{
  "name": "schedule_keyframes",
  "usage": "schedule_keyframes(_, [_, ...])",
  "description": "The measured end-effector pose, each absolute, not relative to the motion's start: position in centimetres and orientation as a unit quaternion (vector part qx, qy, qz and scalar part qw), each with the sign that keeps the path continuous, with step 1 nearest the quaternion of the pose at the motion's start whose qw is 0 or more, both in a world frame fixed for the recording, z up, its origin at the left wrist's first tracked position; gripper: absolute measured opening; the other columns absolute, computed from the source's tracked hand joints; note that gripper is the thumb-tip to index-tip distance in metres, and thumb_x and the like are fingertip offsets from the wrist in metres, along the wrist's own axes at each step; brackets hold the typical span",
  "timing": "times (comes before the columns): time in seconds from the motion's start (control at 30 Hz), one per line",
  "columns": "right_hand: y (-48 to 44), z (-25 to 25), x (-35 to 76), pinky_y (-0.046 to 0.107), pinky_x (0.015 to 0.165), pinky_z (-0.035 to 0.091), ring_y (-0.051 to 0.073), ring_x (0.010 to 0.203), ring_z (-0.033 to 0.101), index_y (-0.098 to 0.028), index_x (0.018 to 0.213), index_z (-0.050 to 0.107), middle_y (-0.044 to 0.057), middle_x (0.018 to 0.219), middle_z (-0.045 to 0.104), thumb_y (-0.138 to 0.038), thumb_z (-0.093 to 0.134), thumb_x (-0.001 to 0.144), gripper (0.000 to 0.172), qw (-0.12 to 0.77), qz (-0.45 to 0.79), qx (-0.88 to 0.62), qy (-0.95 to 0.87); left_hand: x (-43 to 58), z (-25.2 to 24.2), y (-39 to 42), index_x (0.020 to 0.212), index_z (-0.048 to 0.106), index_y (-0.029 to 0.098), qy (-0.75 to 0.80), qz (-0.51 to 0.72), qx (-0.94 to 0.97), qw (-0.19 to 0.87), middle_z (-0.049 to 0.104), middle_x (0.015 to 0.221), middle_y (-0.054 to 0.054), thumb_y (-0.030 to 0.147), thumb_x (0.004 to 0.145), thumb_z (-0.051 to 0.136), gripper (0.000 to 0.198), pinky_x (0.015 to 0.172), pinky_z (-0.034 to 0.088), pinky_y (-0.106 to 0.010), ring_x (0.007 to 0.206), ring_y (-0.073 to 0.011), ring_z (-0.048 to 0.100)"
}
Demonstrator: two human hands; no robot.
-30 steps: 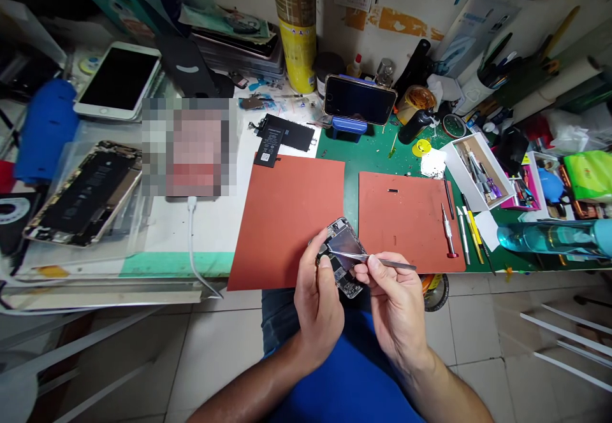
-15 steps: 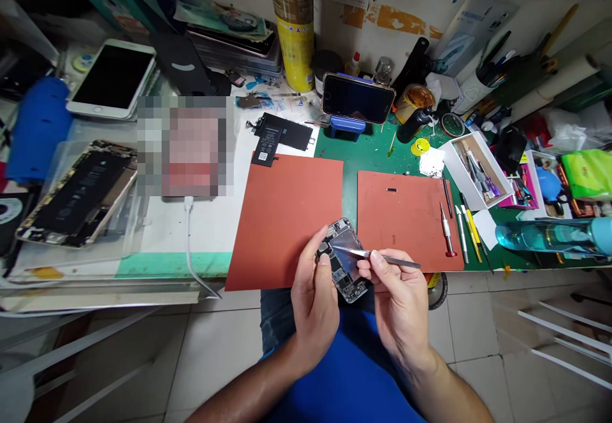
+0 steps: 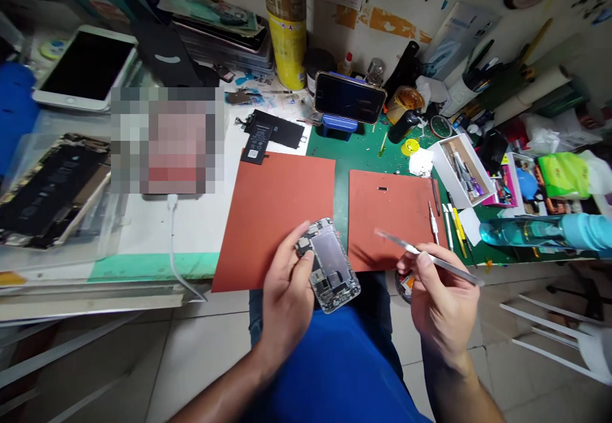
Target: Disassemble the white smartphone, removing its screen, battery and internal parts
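An opened phone [image 3: 335, 260], its inner boards and bare metal bay facing up, is tilted in my left hand [image 3: 290, 283]. The thumb lies over its upper left edge while the fingers support it from behind. My right hand [image 3: 442, 302] pinches a pair of metal tweezers [image 3: 430, 259], apart from the phone and to its right. Their tip points left over the right-hand brown mat [image 3: 387, 213] and is slightly blurred. Under the phone's upper end is the front part of the left brown mat [image 3: 282, 200].
Two black batteries [image 3: 258, 143] overlap above the left mat. A phone [image 3: 350, 96] leans on a blue stand [image 3: 339, 123]. Screwdrivers and blades lie beside a white tool box [image 3: 463, 169]. A blue bottle [image 3: 526, 230] rests at the right edge. Another opened phone [image 3: 57, 187] is far left.
My right hand has drawn the tweezers away from the phone, rightward over the right mat. My left hand still holds the phone, whose metal bay is now uncovered. The view has shifted slightly.
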State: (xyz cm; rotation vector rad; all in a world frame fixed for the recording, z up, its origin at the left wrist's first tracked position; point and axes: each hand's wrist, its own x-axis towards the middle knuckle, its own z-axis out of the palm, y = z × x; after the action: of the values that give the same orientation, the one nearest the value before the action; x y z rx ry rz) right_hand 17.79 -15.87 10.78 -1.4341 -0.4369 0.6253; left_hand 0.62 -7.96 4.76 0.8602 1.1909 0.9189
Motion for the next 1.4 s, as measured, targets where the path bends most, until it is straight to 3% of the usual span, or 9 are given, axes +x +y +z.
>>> schedule_keyframes(0.27, [-17.3, 9.1, 23.6, 0.038, 0.088, 0.067, 0.022, 0.099, 0.079, -0.027, 0.134, 0.077, 0.009, 0.12, 0.079, -0.036, 0.07, 0.106, 0.03, 0.48, 0.316, -0.716, -0.396, -2.8, 7.4, -4.1, 0.151, 0.065, 0.029, 0.535, 0.273, 0.323, 0.732, 0.079, 0.134, -0.011, 0.047, 0.086, 0.085, 0.07, 0.077, 0.068, -0.03, 0.112, -0.0312, 0.08])
schedule_keyframes(0.47, [-16.7, 5.5, 26.5, 0.052, 0.106, 0.062, 0.032, 0.125, 0.072, -0.018, 0.13, 0.076, 0.02, 0.138, 0.072, -0.014, 0.049, 0.102, 0.039, 0.211, -0.011, -0.836, -0.507, -3.8, 7.4, -2.4, 0.165, 0.046, 0.042, 0.478, 0.217, 0.289, 0.801, 0.077, 0.134, -0.011, 0.041, 0.08, 0.093, 0.097, 0.073, 0.068, -0.031, 0.101, -0.0304, 0.082])
schedule_keyframes(0.6, [-15.9, 4.2, 26.9, 0.056, 0.103, 0.06, 0.037, 0.124, 0.069, -0.013, 0.13, 0.075, 0.025, 0.134, 0.071, -0.012, 0.048, 0.101, 0.04, 0.12, -0.056, -0.846, -0.516, -3.9, 8.0, -2.0, 0.172, 0.029, 0.042, 0.417, 0.184, 0.283, 0.844, 0.078, 0.126, -0.012, 0.032, 0.083, 0.089, 0.109, 0.071, 0.065, -0.03, 0.089, -0.0256, 0.081])
schedule_keyframes(0.7, [-15.4, 5.9, 25.8, 0.056, 0.103, 0.058, 0.035, 0.119, 0.07, -0.016, 0.118, 0.08, 0.021, 0.125, 0.076, -0.028, 0.055, 0.108, 0.029, 0.203, 0.001, -0.83, -0.519, -4.1, 8.1, -1.5, 0.173, 0.023, 0.042, 0.397, 0.126, 0.307, 0.855, 0.079, 0.122, -0.011, 0.022, 0.079, 0.081, 0.112, 0.061, 0.057, -0.025, 0.074, -0.0199, 0.077])
schedule_keyframes(0.8, [-14.3, 8.2, 23.8, 0.042, 0.089, 0.062, 0.025, 0.099, 0.075, -0.023, 0.121, 0.08, 0.011, 0.114, 0.081, -0.046, 0.062, 0.109, 0.031, 0.331, 0.286, -0.748, -0.499, -4.2, 7.8, -0.9, 0.173, 0.023, 0.044, 0.385, 0.04, 0.364, 0.847, 0.078, 0.125, -0.011, 0.021, 0.081, 0.074, 0.107, 0.058, 0.052, -0.025, 0.076, -0.0206, 0.076])
schedule_keyframes(0.97, [-11.4, 8.4, 21.2, 0.028, 0.066, 0.052, 0.014, 0.074, 0.063, -0.023, 0.124, 0.081, 0.002, 0.089, 0.075, -0.059, 0.068, 0.105, 0.043, 0.317, 0.646, -0.56, -0.41, -2.5, 8.3, -0.4, 0.175, 0.025, 0.041, 0.341, -0.069, 0.429, 0.833, 0.081, 0.116, -0.008, 0.027, 0.081, 0.074, 0.106, 0.055, 0.047, -0.027, 0.071, -0.0228, 0.074])
schedule_keyframes(1.17, [-11.2, 7.4, 20.0, 0.026, 0.061, 0.046, 0.011, 0.062, 0.055, -0.019, 0.104, 0.084, -0.001, 0.078, 0.071, -0.055, 0.083, 0.095, 0.037, 0.381, 0.702, -0.52, -0.303, -2.5, 9.8, 2.2, 0.165, 0.048, 0.034, 0.372, -0.051, 0.391, 0.84, 0.081, 0.096, -0.009, 0.043, 0.079, 0.084, 0.093, 0.059, 0.055, -0.032, 0.075, -0.0302, 0.077])
schedule_keyframes(1.27, [-12.1, 7.6, 18.7, 0.028, 0.062, 0.052, 0.013, 0.061, 0.062, -0.019, 0.102, 0.082, 0.0, 0.078, 0.076, -0.053, 0.087, 0.092, 0.035, 0.484, 0.66, -0.526, -0.232, -3.7, 9.1, 3.6, 0.151, 0.063, 0.023, 0.421, 0.153, 0.323, 0.834, 0.081, 0.105, -0.017, 0.06, 0.088, 0.074, 0.074, 0.071, 0.065, -0.042, 0.097, -0.0382, 0.08])
schedule_keyframes(1.4, [-12.7, 6.7, 15.6, 0.032, 0.073, 0.06, 0.016, 0.068, 0.072, -0.022, 0.107, 0.076, 0.001, 0.085, 0.081, -0.05, 0.09, 0.09, 0.035, 0.591, 0.595, -0.518, -0.166, -2.7, 7.6, 1.4, 0.131, 0.072, 0.018, 0.444, 0.394, 0.239, 0.768, 0.081, 0.116, -0.014, 0.057, 0.101, 0.057, 0.052, 0.093, 0.067, -0.047, 0.113, -0.0336, 0.077])
